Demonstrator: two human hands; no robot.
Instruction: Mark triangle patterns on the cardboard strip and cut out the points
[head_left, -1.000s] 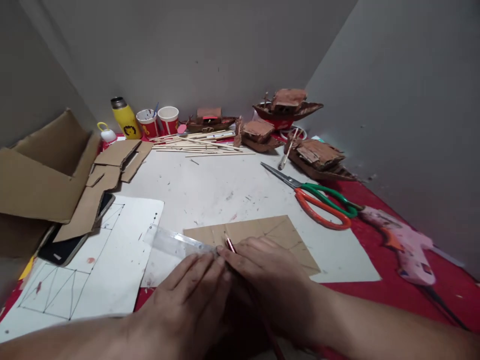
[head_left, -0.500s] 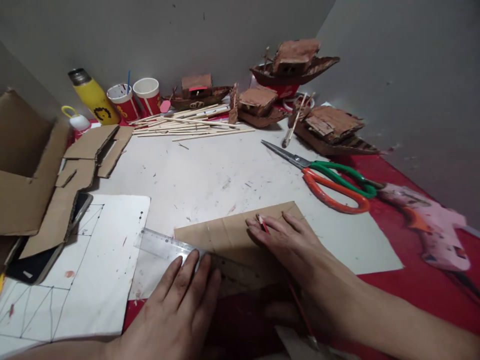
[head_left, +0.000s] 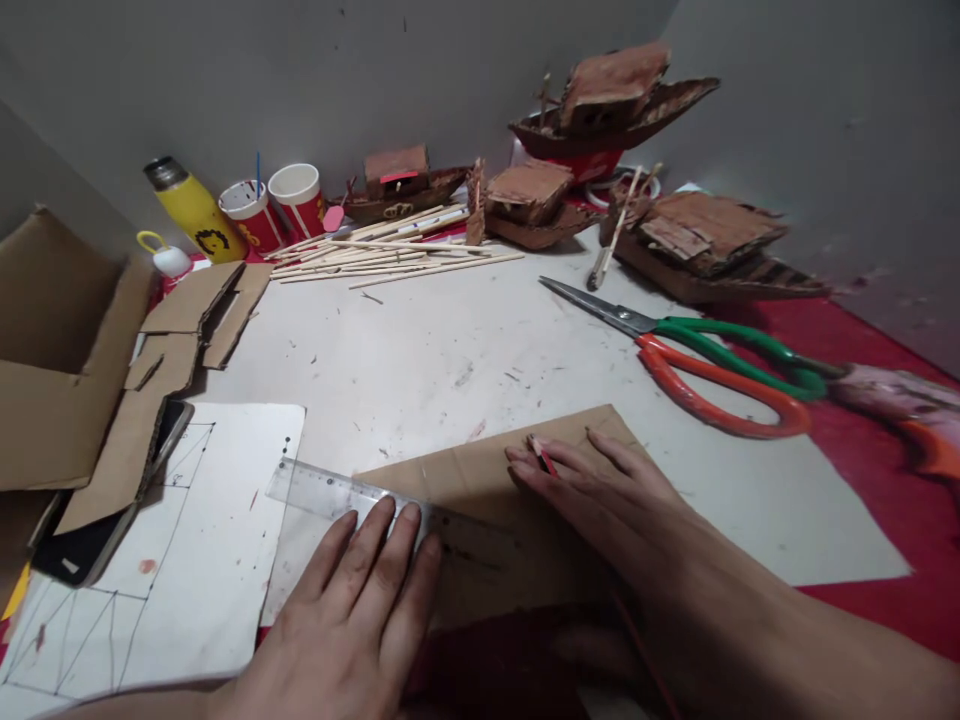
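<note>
My left hand [head_left: 352, 610] lies with fingers outstretched on a clear plastic ruler [head_left: 319, 485]. The ruler slants across a flat brown cardboard piece [head_left: 480, 470], its left end reaching past the cardboard. On the right part of that cardboard rests my right hand [head_left: 637, 540], fingers extended. A red pencil [head_left: 548, 461] is tucked between its fingers, point forward, with the shaft running beneath the palm. Shadow darkens the near edge of the cardboard and the thumb of my right hand. Scissors [head_left: 637, 325] with green and orange handles lie beyond my right hand.
Model boats [head_left: 712, 235] and thin sticks [head_left: 397, 258] line the back, near paper cups [head_left: 295, 200] and a yellow bottle [head_left: 196, 215]. At left are a cardboard box [head_left: 60, 420], a phone [head_left: 82, 560] and a drawn sheet [head_left: 217, 550]. A pink glue gun [head_left: 892, 390] sits at right.
The view has shifted slightly, so the scissors, boats and glue gun appear farther right, the glue gun now partly cut off. Both hands stay over the ruler and cardboard with little movement.
</note>
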